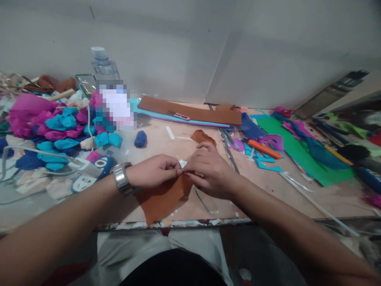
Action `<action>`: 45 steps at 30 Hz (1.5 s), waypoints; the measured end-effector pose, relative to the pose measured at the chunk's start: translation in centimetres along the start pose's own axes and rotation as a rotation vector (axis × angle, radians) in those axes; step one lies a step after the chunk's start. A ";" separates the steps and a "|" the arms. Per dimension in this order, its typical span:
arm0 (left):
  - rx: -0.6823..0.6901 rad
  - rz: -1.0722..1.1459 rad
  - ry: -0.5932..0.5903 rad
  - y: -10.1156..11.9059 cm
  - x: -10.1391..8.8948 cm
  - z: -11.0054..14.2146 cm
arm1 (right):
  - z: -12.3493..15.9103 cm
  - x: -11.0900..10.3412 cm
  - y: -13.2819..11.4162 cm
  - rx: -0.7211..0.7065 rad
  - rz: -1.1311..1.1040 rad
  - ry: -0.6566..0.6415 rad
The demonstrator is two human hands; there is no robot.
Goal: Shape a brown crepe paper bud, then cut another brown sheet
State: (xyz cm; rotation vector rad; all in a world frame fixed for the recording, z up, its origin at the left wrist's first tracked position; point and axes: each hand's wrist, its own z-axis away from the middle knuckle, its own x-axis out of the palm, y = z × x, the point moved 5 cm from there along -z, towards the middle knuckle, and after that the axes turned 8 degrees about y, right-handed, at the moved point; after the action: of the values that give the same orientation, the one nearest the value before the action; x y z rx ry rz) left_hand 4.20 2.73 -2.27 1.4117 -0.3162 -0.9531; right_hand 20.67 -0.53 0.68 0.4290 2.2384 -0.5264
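Note:
A brown piece of fabric (162,198) lies on the worktable (268,190) in front of me, reaching toward the near edge. My left hand (154,171), with a metal watch on the wrist, pinches the fabric's upper edge with closed fingers. My right hand (208,171) meets it fingertip to fingertip, fingers curled on the same edge. A small white bit (182,163) shows just behind the fingertips. A second, smaller brown scrap (202,137) lies just behind my right hand.
A heap of pink, turquoise and blue fabric rolls (53,127) fills the left, with a water bottle (102,65) behind. A long brown strip (190,111) lies at the back. An orange cutter (263,149), a green sheet (297,151) and scraps lie right.

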 end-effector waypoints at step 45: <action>0.365 -0.956 0.353 2.1 0.0 0.7 | -0.5 0.7 0.4 0.252 0.112 -0.183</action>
State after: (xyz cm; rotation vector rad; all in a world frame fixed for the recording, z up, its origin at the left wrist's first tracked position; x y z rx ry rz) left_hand 4.50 1.97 -0.21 2.0874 0.5342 -1.4090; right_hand 20.09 0.16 0.32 0.6059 1.9683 -0.7602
